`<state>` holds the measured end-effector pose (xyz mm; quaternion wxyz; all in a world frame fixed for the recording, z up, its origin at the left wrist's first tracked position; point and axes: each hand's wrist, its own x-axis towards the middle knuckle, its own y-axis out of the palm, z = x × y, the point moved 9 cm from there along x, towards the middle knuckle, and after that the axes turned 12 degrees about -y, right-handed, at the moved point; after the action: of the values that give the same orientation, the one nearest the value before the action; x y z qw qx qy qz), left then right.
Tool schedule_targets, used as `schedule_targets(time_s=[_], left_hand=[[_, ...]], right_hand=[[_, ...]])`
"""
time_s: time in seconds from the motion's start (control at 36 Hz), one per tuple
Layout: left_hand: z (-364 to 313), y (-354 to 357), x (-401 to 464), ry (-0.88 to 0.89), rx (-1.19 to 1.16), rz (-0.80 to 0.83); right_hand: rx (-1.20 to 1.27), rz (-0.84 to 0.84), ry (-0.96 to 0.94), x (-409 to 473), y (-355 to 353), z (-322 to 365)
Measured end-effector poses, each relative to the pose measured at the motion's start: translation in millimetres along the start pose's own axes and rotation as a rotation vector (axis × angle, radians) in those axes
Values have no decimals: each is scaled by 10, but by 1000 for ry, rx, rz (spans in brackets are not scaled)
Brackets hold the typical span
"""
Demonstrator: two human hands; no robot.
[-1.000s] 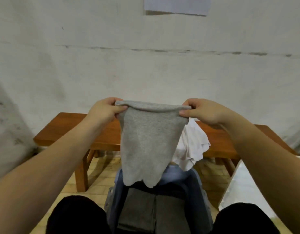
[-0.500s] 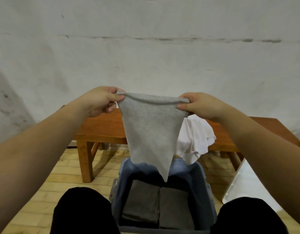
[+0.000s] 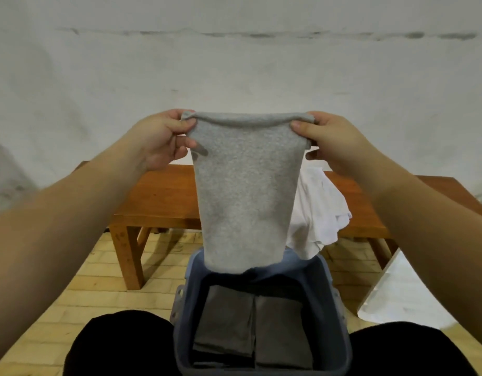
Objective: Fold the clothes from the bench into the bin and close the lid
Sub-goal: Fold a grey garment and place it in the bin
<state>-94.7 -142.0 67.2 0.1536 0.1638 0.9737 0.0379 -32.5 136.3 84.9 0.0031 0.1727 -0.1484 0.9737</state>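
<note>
A light grey garment (image 3: pixel 243 191) hangs folded in front of me, its lower edge just above the far rim of the blue bin (image 3: pixel 340 316). My left hand (image 3: pixel 159 142) pinches its top left corner and my right hand (image 3: pixel 333 142) pinches the top right corner. Two folded dark grey pieces (image 3: pixel 250 332) lie side by side inside the bin, which sits on the floor between my knees. A crumpled white garment (image 3: pixel 318 213) lies on the wooden bench (image 3: pixel 158 196) behind, partly hidden by the grey one.
A pale translucent lid (image 3: pixel 399 291) lies on the floor to the right of the bin. A white wall rises right behind the bench. The floor is yellow brick. My knees in black flank the bin.
The grey garment's bottom went from a hanging point to a straighter, squarer edge. The view tilted down, so the bin fills more of the frame. Both hands kept their grip.
</note>
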Motion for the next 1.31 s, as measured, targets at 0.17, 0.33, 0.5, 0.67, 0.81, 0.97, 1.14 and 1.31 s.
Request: schedule_targets(time_s=[0.17, 0.33, 0.5, 0.67, 0.81, 0.97, 1.14, 1.31], left_hand=[[64, -15, 581, -68, 33, -45], [235, -39, 1282, -109, 66, -108], [388, -164, 1918, -78, 67, -172], [558, -218, 2240, 7, 45, -203], [783, -266, 2290, -20, 64, -187], [1021, -233, 1802, -33, 232, -145], [1504, -222, 945, -114, 507, -206], [2041, -198, 612, -91, 540, -305]], right_hand=[[-78, -26, 89, 436, -35, -504], [58, -83, 199, 913, -11, -1187], [4, -159, 182, 1337, -14, -1647], [-72, -180, 187, 1508, 74, -1960], [-178, -153, 203, 1433, 146, -2191], [-243, -91, 203, 868, 293, -2130], [-228, 5, 166, -121, 498, -2065], [-407, 147, 84, -684, 805, -2282]])
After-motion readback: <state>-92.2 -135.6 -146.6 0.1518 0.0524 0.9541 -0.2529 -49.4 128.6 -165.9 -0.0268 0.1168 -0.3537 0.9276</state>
